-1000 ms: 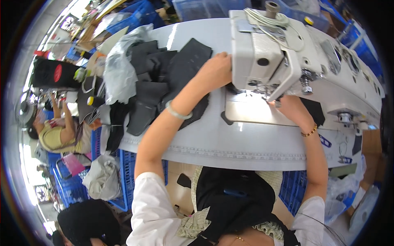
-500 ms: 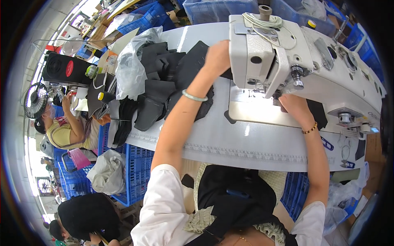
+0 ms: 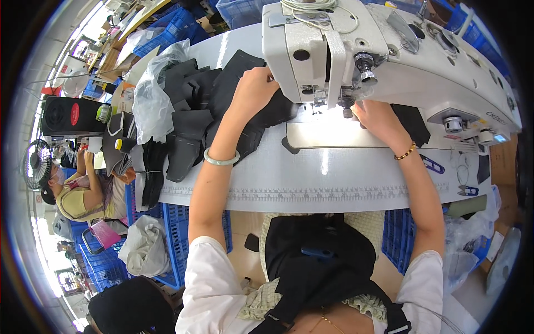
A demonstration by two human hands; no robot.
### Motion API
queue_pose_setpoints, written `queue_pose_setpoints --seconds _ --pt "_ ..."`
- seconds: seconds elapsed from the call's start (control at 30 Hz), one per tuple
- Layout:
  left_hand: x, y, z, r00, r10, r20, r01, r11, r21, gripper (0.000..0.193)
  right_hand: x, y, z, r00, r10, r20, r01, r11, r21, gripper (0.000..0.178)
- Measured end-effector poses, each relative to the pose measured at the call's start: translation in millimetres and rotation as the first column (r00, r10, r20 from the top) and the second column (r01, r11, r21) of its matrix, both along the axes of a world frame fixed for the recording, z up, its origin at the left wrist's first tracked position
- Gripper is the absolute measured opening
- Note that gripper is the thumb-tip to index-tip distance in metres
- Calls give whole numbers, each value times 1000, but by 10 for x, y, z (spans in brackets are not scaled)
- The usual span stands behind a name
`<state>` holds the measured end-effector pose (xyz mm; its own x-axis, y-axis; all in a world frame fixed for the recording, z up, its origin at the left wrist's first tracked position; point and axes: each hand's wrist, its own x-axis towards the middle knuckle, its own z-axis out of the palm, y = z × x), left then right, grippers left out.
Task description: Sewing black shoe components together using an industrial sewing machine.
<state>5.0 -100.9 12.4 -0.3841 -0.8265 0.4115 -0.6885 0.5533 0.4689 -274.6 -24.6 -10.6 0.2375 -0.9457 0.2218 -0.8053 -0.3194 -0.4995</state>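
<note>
My left hand [image 3: 256, 92] is beside the left end of the white sewing machine head [image 3: 289, 61], over dark fabric. Its fingers are curled, and what is between them, if anything, is hidden. A black fabric piece [image 3: 273, 111] lies below this hand and reaches toward the lit needle area. Close to the right of the presser foot, my right hand [image 3: 381, 119] has its fingers closed together near the bright metal plate [image 3: 328, 139]. Its grip is hidden too. Another dark piece [image 3: 411, 122] lies on the right, partly behind this hand.
Cut dark pieces [image 3: 186, 133] and a clear plastic bag [image 3: 153, 103] lie on the left of the table. Thread snips [image 3: 468, 190] rest at the right. Blue crates [image 3: 197, 222] stand below the table edge. A person in yellow [image 3: 83, 195] sits at far left.
The whole view has shifted. Against the machine, my left hand has come nearer to me and leftward, baring more black fabric. My right hand has drawn slightly right of the needle area.
</note>
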Motion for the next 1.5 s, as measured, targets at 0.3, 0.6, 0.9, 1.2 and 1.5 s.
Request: queue_pose_setpoints --seconds 0.3,0.6,0.9,1.2,1.5 --pt "19 429 81 941 338 28 -337 921 197 30 27 -25 -36 980 25 -198 -24 1000 5 23" --pt "142 387 23 960 273 -64 -254 944 209 34 81 28 55 988 -19 -153 26 999 45 19" --pt "227 626 87 962 235 -141 -159 897 414 25 -56 278 140 993 -8 -114 -8 990 -139 17" --pt "288 970 3 874 309 -375 32 734 679 17 -726 1548 73 577 -393 -716 443 887 -130 21" --pt "292 962 -36 812 325 -485 137 701 700 14 -670 1618 18 846 -422 -327 312 888 -339 16"
